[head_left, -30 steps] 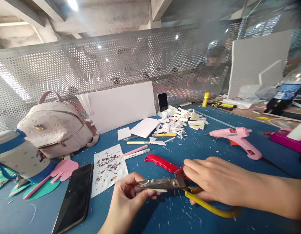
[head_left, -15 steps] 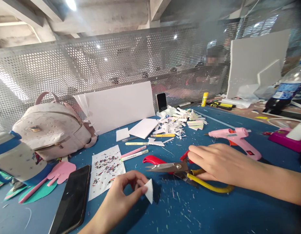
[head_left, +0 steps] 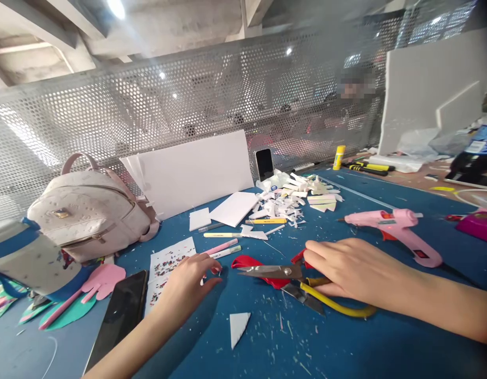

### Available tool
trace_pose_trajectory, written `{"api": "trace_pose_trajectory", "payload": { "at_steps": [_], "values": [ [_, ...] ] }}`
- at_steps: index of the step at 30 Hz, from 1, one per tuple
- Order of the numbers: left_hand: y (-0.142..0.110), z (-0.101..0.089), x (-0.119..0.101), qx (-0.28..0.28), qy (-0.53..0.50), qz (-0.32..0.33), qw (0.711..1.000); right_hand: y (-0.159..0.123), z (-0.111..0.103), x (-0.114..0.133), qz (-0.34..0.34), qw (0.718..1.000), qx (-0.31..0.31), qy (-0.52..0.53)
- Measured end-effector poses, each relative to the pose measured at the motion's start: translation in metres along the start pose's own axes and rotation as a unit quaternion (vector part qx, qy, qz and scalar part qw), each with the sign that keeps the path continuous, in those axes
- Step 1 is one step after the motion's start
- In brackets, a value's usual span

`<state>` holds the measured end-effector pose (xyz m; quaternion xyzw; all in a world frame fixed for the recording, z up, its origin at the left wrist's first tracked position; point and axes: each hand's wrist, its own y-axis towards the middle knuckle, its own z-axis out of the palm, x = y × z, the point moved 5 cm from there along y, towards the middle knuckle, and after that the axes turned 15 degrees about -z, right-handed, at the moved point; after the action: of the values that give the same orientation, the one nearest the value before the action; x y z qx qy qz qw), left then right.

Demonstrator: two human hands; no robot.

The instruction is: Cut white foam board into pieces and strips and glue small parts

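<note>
My left hand (head_left: 190, 279) is empty, thumb and fingers apart, just over the edge of the scrap-covered white paper (head_left: 180, 247). Nearer me, a small white foam wedge (head_left: 239, 327) lies flat on the blue table. My right hand (head_left: 341, 266) is closed around the handles of scissors with a yellow handle (head_left: 338, 304). Their blades (head_left: 267, 271) point left, slightly apart. Under and beside them lies a red-handled tool (head_left: 249, 261), partly covered; a metal blade shows below. A red end shows at my right fingertips; I cannot make out which tool it belongs to.
A pink glue gun (head_left: 397, 223) lies beyond my right hand. White foam offcuts (head_left: 282, 202), markers (head_left: 223, 235) and a foam sheet (head_left: 234, 207) are farther back. At left are a phone (head_left: 119, 318), a backpack (head_left: 91, 210) and a large cup (head_left: 33, 258).
My left hand has let go of the white foam wedge, which now lies on the table. That hand has moved back and left, its fingers opening. My right hand stays at the scissors.
</note>
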<state>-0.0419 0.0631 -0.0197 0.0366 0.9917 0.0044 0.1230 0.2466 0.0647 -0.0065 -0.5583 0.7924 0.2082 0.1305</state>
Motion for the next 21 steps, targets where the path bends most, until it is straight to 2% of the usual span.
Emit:
{"api": "trace_pose_trajectory", "payload": {
  "at_steps": [4, 12, 16, 21],
  "values": [
    [0.009, 0.008, -0.001, 0.001, 0.002, -0.003, 1.0, 0.0, 0.001, 0.003, -0.007, 1.0, -0.001, 0.013],
    [0.013, 0.007, -0.002, -0.002, -0.015, 0.006, 1.0, -0.003, 0.002, 0.005, -0.016, 1.0, -0.016, 0.01],
    [0.01, 0.0, -0.012, 0.006, -0.076, 0.019, 0.997, -0.005, 0.003, 0.007, -0.021, 1.0, -0.015, -0.009],
    [0.001, -0.008, -0.038, 0.036, -0.203, 0.033, 0.978, -0.005, 0.004, 0.011, -0.023, 1.0, -0.009, -0.015]
  ]
}}
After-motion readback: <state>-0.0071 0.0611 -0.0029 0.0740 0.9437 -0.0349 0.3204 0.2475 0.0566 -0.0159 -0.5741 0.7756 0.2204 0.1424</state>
